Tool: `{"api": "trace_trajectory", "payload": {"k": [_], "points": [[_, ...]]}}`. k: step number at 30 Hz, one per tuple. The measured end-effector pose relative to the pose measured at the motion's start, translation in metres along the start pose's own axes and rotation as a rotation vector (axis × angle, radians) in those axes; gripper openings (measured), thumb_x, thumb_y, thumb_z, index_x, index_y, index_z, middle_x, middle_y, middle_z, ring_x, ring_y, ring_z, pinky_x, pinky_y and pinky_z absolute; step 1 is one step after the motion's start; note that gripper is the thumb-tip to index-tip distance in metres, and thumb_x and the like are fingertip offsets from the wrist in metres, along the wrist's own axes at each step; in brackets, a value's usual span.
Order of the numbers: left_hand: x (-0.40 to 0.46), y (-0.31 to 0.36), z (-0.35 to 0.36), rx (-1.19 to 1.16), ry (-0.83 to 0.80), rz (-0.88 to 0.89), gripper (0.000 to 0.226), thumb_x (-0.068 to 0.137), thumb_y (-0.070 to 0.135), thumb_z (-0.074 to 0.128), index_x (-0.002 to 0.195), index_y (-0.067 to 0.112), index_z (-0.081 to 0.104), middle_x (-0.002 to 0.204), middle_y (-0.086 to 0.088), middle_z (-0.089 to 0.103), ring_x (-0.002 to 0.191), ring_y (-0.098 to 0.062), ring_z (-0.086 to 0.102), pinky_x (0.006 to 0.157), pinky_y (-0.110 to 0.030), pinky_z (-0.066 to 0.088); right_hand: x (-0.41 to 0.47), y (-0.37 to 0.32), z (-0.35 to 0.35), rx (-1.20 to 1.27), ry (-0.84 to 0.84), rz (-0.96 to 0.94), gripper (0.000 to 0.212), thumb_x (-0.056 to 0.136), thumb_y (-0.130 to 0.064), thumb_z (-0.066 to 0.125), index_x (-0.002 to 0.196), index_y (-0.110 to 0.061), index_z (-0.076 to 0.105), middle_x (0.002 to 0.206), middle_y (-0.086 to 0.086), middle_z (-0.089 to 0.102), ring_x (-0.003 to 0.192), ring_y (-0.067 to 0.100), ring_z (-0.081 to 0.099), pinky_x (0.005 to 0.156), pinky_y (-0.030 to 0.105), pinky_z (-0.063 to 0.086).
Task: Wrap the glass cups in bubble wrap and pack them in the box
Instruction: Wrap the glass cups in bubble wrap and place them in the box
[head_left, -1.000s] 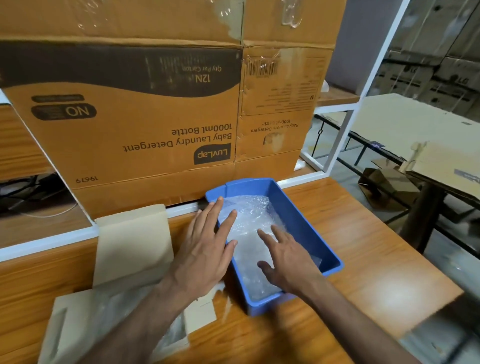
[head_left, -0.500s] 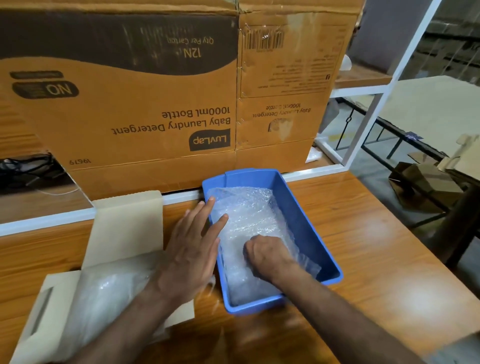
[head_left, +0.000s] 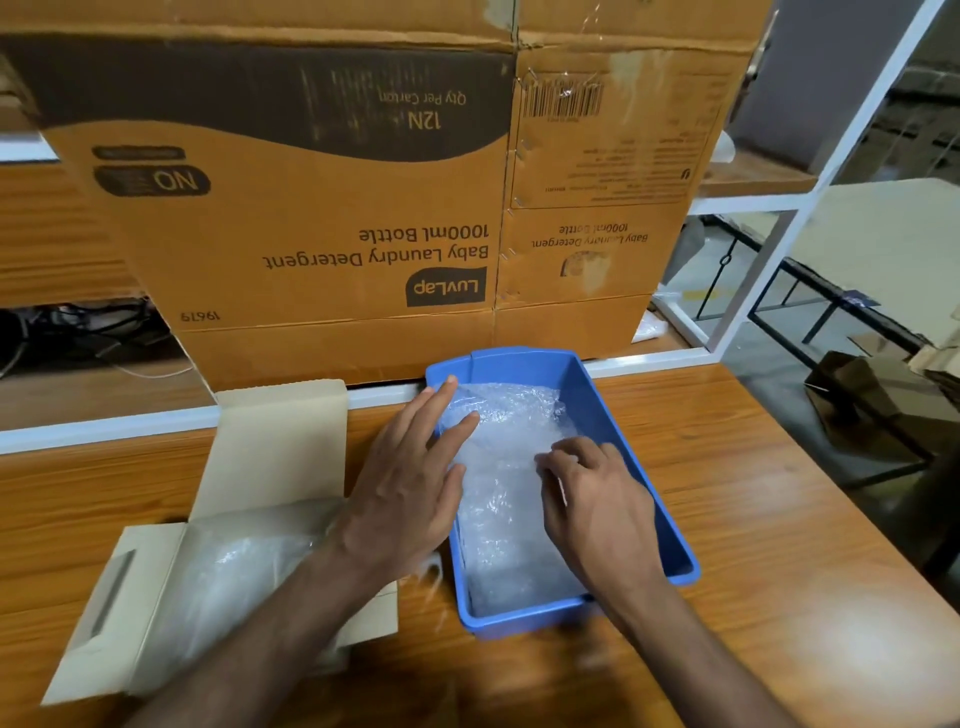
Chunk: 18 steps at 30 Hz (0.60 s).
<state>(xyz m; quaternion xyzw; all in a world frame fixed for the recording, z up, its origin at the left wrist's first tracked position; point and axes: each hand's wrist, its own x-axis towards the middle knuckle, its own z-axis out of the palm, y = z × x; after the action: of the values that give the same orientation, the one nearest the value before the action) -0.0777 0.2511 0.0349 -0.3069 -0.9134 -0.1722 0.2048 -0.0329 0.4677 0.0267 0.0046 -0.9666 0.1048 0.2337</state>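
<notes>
Open flat box (head_left: 218, 561) at bench (head_left: 779, 493) left, plastic film inside. Left hand (head_left: 410, 483): fingers straight, spread, lying over blue tray's (head_left: 649, 457) left rim onto bubble wrap (head_left: 509, 467). Right hand (head_left: 597, 499): fingers curled, pinching the wrap inside tray. Tray sits against bench's far edge.

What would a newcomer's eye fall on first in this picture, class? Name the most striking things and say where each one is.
The bright blue plastic tray at the centre of the wooden table stands out first, filled with crinkled clear bubble wrap. The left hand lies flat over its left rim, while the right hand curls its fingers into the wrap. Behind looms a big brown cardboard carton printed upside down; an open pale cardboard box lies at left.
</notes>
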Motion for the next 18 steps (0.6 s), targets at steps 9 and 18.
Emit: {"api": "trace_trajectory", "payload": {"k": [9, 18], "points": [[0.021, -0.002, -0.012, -0.144, 0.034, -0.09, 0.05, 0.085, 0.011, 0.075, 0.134, 0.02, 0.068, 0.161, -0.005, 0.042, 0.146, -0.027, 0.042, 0.117, -0.04, 0.04, -0.005, -0.018, -0.026, 0.205, 0.313, -0.191, 0.028, 0.091, -0.009, 0.071, 0.118, -0.016, 0.076, 0.13, 0.004, 0.069, 0.108, 0.027, 0.065, 0.076, 0.035, 0.055], [0.014, -0.017, -0.048, -0.258, 0.262, -0.074, 0.013, 0.092, 0.018, 0.067, 0.102, 0.013, 0.074, 0.123, 0.001, 0.072, 0.119, -0.017, 0.064, 0.098, -0.037, 0.053, 0.003, -0.05, -0.039, 0.422, 0.407, -0.14, 0.031, 0.084, -0.011, 0.078, 0.115, -0.009, 0.074, 0.122, 0.003, 0.069, 0.117, 0.022, 0.064, 0.103, 0.023, 0.046]]}}
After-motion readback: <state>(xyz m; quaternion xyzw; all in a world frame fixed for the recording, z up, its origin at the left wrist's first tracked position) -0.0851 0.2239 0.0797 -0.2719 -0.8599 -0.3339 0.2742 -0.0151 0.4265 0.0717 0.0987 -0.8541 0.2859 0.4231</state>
